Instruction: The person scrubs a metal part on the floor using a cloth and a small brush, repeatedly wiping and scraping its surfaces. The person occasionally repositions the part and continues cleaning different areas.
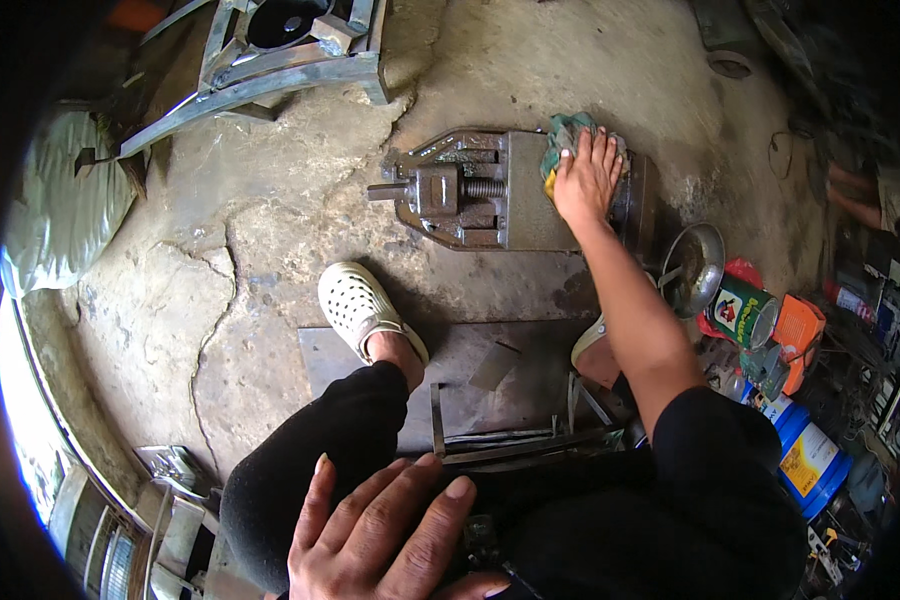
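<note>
A heavy, oily machine vise (535,205) lies on the concrete floor in front of my feet, its thick screw and square-ended shaft toward the left. Over its right part, my right hand (590,180) holds a crumpled green-grey rag (562,138) down against the metal, fingers stretched over the cloth. A bit of yellow shows at the rag's lower edge. The surface under the palm is hidden. Near my knee, my left hand (385,530) hangs in the foreground with its fingers extended and slightly apart, holding nothing.
Right of the vise stand a round metal bowl (695,268), a green can (742,312), an orange box (800,335) and a blue bucket (815,468) amid clutter. A metal frame (260,85) is at the upper left. Flat metal plate (470,365) lies by my feet.
</note>
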`<state>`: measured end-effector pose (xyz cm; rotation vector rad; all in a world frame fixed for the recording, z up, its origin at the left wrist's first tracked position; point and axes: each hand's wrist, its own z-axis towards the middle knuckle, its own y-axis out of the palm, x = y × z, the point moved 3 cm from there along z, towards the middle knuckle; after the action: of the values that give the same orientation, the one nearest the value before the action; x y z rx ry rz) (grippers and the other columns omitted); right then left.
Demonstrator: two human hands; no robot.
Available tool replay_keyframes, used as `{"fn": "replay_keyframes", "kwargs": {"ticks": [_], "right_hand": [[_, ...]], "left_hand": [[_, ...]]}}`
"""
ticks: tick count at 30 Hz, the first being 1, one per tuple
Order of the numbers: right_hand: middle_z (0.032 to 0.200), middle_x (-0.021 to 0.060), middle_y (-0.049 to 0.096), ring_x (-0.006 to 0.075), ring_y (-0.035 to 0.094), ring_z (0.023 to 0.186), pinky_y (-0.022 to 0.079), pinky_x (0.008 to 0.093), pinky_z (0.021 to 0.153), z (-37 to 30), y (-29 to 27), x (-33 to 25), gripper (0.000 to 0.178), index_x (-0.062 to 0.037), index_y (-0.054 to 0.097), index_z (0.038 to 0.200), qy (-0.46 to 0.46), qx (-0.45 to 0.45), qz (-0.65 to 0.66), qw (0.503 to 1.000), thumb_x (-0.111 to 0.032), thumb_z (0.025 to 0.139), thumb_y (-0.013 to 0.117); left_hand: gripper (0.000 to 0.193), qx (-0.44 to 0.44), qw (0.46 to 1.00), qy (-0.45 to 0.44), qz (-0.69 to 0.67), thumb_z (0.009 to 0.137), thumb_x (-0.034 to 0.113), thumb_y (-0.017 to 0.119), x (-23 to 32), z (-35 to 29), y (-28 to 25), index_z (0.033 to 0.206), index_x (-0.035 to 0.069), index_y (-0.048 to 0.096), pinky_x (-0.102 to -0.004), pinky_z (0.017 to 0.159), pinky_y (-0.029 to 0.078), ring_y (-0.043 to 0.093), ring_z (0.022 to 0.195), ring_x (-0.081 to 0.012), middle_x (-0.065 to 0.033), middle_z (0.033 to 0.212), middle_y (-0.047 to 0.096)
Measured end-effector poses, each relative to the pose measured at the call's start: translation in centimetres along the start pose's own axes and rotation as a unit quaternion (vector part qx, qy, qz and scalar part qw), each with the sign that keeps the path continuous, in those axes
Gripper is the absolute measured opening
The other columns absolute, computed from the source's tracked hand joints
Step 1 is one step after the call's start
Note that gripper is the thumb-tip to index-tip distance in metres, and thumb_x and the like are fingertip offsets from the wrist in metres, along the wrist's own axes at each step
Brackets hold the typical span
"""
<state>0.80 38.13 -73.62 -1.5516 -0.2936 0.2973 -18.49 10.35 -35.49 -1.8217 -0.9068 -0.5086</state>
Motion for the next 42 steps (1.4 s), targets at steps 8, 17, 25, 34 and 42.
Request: {"fn": "replay_keyframes", "kwargs": {"ticks": [8,17,25,34,42], "right_hand": [[0.164,0.0203,0.026,0.0373,0.023,0.152,0.012,0.0499,0.125,-4.6,0.2,-4.8,0.062,-0.0031,0.035,0.155,-0.158,-0.050,0.077,0.983,-0.025,0.099,0.051],[0.153,0.0137,0.047,0.0305,0.040,0.145,0.024,0.0457,0.124,-13.5,-4.6,5.2,0.056,-0.0058,0.055,0.139,-0.246,-0.150,0.127,0.949,-0.009,0.083,0.062],[0.151,0.0211,0.046,0.0409,0.040,0.142,0.029,0.0498,0.120,-10.4,-4.1,6.7,0.052,0.0000,0.055,0.138,-0.118,-0.041,0.172,0.977,-0.002,0.086,0.056],[0.156,0.0173,0.042,0.0386,0.034,0.147,0.021,0.0500,0.124,-0.8,-0.6,-1.0,0.054,-0.0028,0.052,0.143,-0.139,0.045,0.175,0.974,-0.002,0.089,0.055],[0.156,0.0141,0.044,0.0332,0.036,0.148,0.023,0.0484,0.124,-8.8,-2.1,-0.5,0.053,-0.0065,0.057,0.139,-0.317,-0.121,0.206,0.918,-0.002,0.086,0.060]], "left_hand": [[0.071,-0.001,1.000,0.030,0.006,0.084,0.053,0.071,1.3,0.5,-0.1,0.135,0.005,0.060,-0.0575,0.108,0.040,0.062,0.121,-0.0351,-0.0171,0.132,0.064],[0.071,0.005,1.000,0.024,0.016,0.084,0.052,0.072,1.4,-0.2,0.0,0.135,0.004,0.060,-0.0575,0.108,0.041,0.062,0.122,-0.0350,-0.0174,0.133,0.063],[0.071,-0.002,1.000,0.023,-0.006,0.084,0.052,0.072,0.6,-0.3,0.0,0.135,0.004,0.060,-0.0578,0.108,0.040,0.062,0.122,-0.0346,-0.0169,0.133,0.064],[0.072,-0.011,1.000,0.014,0.002,0.085,0.054,0.071,0.5,0.3,0.1,0.135,0.005,0.060,-0.0585,0.108,0.040,0.063,0.121,-0.0343,-0.0169,0.132,0.064],[0.073,0.001,0.999,0.033,0.010,0.084,0.055,0.070,1.0,0.2,0.1,0.135,0.004,0.060,-0.0586,0.107,0.040,0.063,0.120,-0.0354,-0.0178,0.131,0.064]]}}
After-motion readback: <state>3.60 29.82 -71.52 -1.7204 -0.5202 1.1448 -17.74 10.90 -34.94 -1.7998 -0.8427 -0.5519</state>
